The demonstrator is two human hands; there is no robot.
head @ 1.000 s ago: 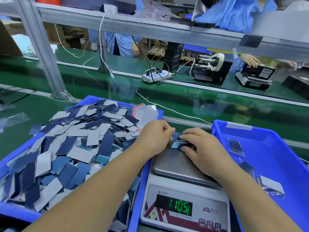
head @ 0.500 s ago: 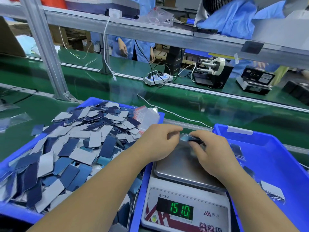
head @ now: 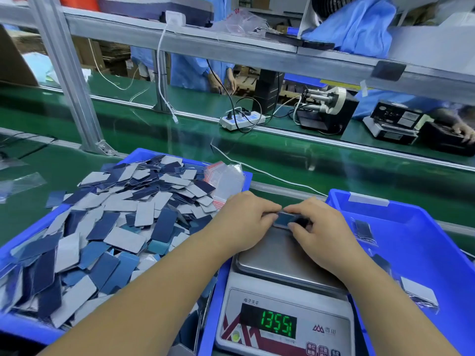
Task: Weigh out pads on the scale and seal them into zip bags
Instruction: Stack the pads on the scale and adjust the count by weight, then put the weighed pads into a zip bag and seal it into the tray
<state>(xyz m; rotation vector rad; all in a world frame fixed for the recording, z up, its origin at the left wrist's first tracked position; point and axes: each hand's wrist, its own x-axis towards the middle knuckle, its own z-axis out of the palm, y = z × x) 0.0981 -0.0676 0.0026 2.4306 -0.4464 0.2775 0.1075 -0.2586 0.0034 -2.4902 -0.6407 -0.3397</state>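
Your left hand (head: 244,222) and right hand (head: 318,232) meet over the far edge of the scale (head: 282,291), and between them they hold a small stack of pads (head: 284,219) in a clear zip bag, dark blue face showing. Your left fingers are curled and pinch the bag's left end; your right fingers are curled round its right end, thumb on the near side. The bagged stack sits just above the steel weighing pan (head: 277,258); you cannot tell from here whether it touches the pan, though your right wrist lies over the pan's right side. The green display (head: 276,323) on the scale's front reads 1355. To your left, a blue bin (head: 30,327) is heaped with loose pads (head: 123,227), some dark blue side up, some grey side up, and a bundle of empty zip bags (head: 226,181) with red strips lies at the bin's far right corner, just beyond your left hand. To your right, a second blue bin (head: 424,240) holds a few filled bags (head: 363,229) lying apart from one another along its floor. All of this stands on the green tabletop (head: 51,170), with a white cable (head: 270,174) running across it behind the bins.
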